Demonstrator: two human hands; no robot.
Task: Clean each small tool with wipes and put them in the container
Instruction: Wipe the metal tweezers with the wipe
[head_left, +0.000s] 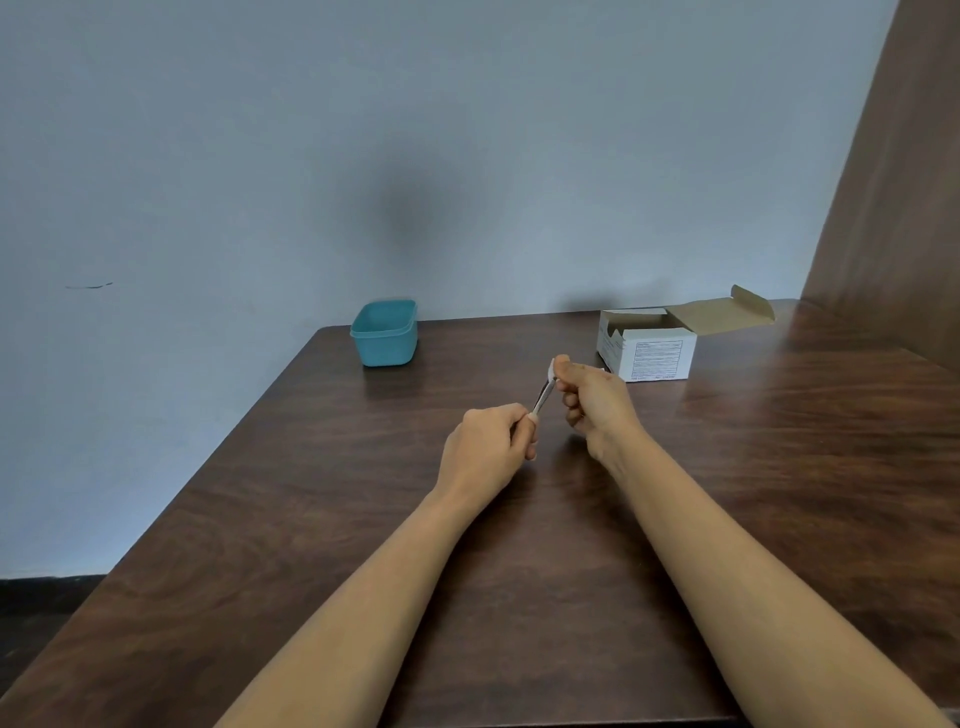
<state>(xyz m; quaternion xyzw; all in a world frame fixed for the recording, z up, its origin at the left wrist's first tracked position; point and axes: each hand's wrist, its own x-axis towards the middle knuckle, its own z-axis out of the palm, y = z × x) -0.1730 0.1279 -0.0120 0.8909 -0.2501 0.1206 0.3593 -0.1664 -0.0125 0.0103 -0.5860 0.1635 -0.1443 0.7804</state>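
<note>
Right of the teal container (384, 332), above the tabletop (332, 519), the left hand (485, 447) grips a small tool (540, 401) and the right hand (592, 397) pinches a wipe (551, 370) round its tip; a hard tug could pull the tool free.

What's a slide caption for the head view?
Left hand holds a tool, right hand pinches a wipe on its tip; container and open box behind.

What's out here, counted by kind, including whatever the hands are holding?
teal container: 1
white cardboard box, flap open: 1
small tool, gripped by the left hand: 1
wipe, pinched on the tool by the right hand: 1
Total: 4
</note>
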